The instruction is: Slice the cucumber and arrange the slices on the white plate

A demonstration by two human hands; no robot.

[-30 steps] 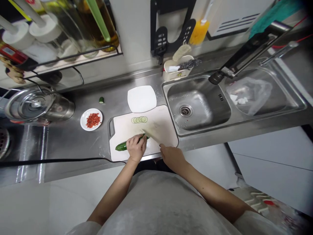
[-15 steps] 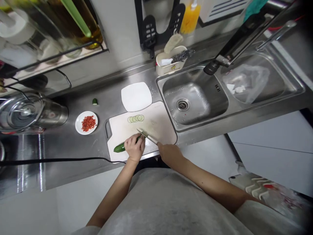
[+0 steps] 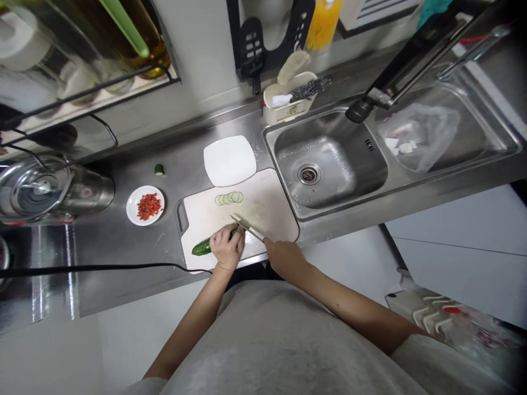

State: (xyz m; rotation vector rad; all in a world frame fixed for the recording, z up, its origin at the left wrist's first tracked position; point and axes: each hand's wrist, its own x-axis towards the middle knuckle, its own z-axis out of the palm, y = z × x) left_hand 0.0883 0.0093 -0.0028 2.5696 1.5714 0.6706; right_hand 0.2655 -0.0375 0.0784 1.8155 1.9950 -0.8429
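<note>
My left hand (image 3: 228,247) is closed over a dark green cucumber (image 3: 201,247) that lies on the cutting board (image 3: 272,206). In my right hand (image 3: 286,258) is the handle of a knife (image 3: 252,229), its blade at the cucumber's right end, close to my left fingers. Several thin cucumber slices (image 3: 229,198) overlap in a row on the board, beyond my hands. The white square plate (image 3: 229,161) sits against the board's far edge. My fingers hide the middle of the cucumber.
Left of the board stand a small plate of chopped red pieces (image 3: 145,206) and a cucumber end (image 3: 158,169). A steel pot (image 3: 93,189) is farther left. The sink (image 3: 329,164) lies to the right, under a black faucet (image 3: 359,109). A black cable (image 3: 123,267) crosses the counter's front.
The camera view has shifted slightly. Both hands, the knife and the cucumber stay in nearly the same place on the board.
</note>
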